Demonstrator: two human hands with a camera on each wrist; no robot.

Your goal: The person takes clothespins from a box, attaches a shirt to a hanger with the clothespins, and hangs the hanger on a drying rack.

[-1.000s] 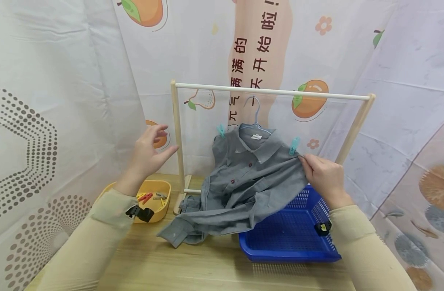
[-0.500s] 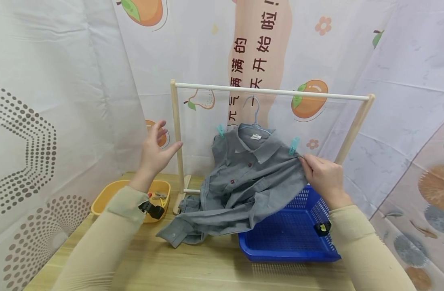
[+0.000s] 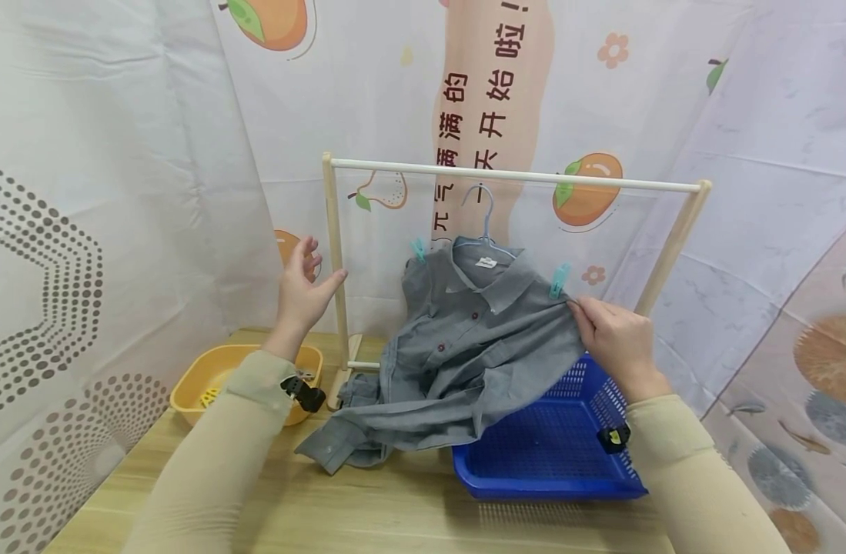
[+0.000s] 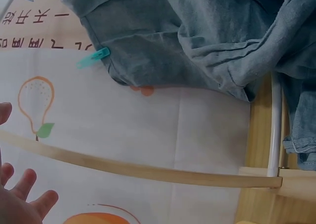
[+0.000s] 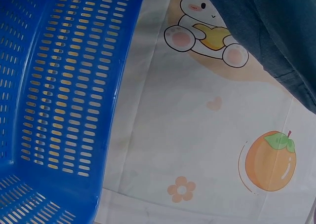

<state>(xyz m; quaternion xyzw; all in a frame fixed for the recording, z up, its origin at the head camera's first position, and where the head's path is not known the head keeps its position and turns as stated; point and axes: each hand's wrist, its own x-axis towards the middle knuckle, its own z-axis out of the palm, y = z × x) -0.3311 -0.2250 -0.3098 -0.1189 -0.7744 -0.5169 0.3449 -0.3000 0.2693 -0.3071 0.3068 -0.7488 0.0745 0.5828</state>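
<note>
A grey button-up shirt (image 3: 457, 362) hangs from a light blue hanger (image 3: 488, 219), whose hook shows just below the rack's white rod (image 3: 519, 176). One teal clothespin (image 3: 419, 250) sits at each shoulder, the other clothespin (image 3: 559, 282) being near my right hand (image 3: 616, 335). That hand pinches the shirt's fabric at the shoulder between thumb and fingers. Beside the rack's left post, my left hand (image 3: 305, 291) is raised with fingers and thumb spread, holding nothing. Its fingertips (image 4: 44, 202) show at the left wrist view's edge, across the post (image 4: 148, 170) from the shirt.
A blue perforated basket (image 3: 550, 485) stands on the wooden table (image 3: 367, 519) below the shirt's right side. At the left is a yellow basin (image 3: 187, 392) with clothespins inside, partly behind my left forearm. Printed curtains (image 3: 388, 92) surround the table.
My left hand and forearm have shifted to the right, uncovering the yellow basin's left part and covering the clothespins at its right. My right hand keeps its pinch on the shirt.
</note>
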